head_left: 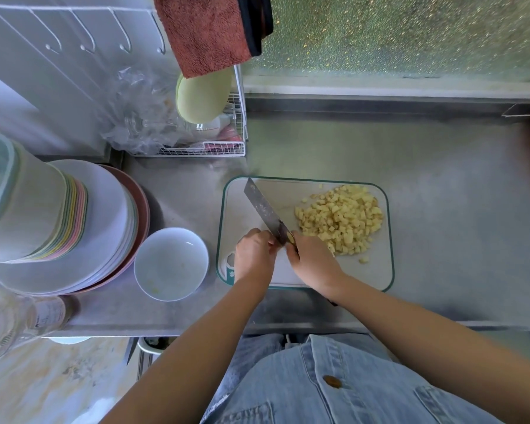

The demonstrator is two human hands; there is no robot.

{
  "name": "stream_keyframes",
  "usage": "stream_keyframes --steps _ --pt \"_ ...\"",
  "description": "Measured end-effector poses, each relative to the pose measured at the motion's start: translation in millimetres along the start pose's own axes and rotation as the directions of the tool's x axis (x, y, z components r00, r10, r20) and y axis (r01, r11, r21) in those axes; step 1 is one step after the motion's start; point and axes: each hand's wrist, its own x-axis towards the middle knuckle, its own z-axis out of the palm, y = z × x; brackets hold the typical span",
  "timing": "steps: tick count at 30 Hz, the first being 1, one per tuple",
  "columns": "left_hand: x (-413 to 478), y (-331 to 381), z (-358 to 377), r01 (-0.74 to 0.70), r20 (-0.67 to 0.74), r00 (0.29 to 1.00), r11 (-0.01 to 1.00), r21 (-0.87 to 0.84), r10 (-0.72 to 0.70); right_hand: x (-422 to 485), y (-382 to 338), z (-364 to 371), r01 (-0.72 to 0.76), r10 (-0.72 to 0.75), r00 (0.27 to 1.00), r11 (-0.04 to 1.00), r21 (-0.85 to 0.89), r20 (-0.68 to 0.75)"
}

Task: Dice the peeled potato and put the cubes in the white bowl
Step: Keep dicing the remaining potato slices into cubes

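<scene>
**Clearing the Blade Before Transfer**

Right hand (314,258) curled round knife (263,209) handle, left hand (253,255) pinching blade heel: wipe away from the edge. Potato cubes (340,221) heaped on cutting board (288,191); lift on the flat blade into white bowl (166,270) at left.

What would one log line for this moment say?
right hand grips knife | left hand curled at its blade | potato cubes heaped on cutting board | white bowl beside board, nearly empty
</scene>
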Motion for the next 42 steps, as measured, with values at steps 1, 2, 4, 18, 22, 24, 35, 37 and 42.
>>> stream_keyframes --steps 1,2,4,18,22,24,35,37,42 --pt "0.0 -0.1 -0.7 -0.007 0.003 1.000 1.000 -0.004 0.007 0.6 1.5 -2.6 0.005 -0.005 1.000 1.000 0.007 -0.004" --pt "0.0 -0.5 -1.2 -0.010 0.011 1.000 1.000 -0.004 0.010 0.4 4.0 -5.5 0.005 -0.005 1.000 1.000 0.007 -0.018" --pt "1.1 -2.6 -2.6 0.007 0.026 1.000 1.000 -0.010 -0.007 -4.0 9.9 -11.4 -0.005 0.005 0.998 1.000 -0.014 -0.056" --pt "3.7 7.4 -25.9 0.387 0.132 0.919 0.787 -0.480 -0.371 -38.9 3.6 -10.2 0.285 -0.285 0.958 0.958 0.009 0.022" --pt "0.8 4.0 -31.6 0.370 0.081 0.922 0.801 -0.471 -0.379 -26.9 0.2 -11.7 0.099 -0.114 0.982 0.990 0.103 0.149" --pt "-0.9 3.6 -36.7 0.361 0.057 0.923 0.807 -0.467 -0.380 -23.8 -1.4 -13.4 0.044 -0.065 0.979 0.993 0.107 0.193" --pt "6.5 18.7 -40.2 0.220 0.017 0.969 0.827 -0.518 -0.247 -39.7 9.5 -10.5 0.191 -0.202 0.978 0.967 0.170 0.055" --pt "8.3 18.6 -37.2 0.122 0.019 0.992 0.870 -0.478 -0.129 -39.3 17.9 -15.9 0.121 -0.106 0.992 0.929 0.350 -0.060" --pt "22.4 0.1 -29.2 -0.450 0.242 0.887 0.856 0.255 0.394 -46.2 33.7 -34.0 -0.011 0.082 0.991 0.833 0.553 -0.103"
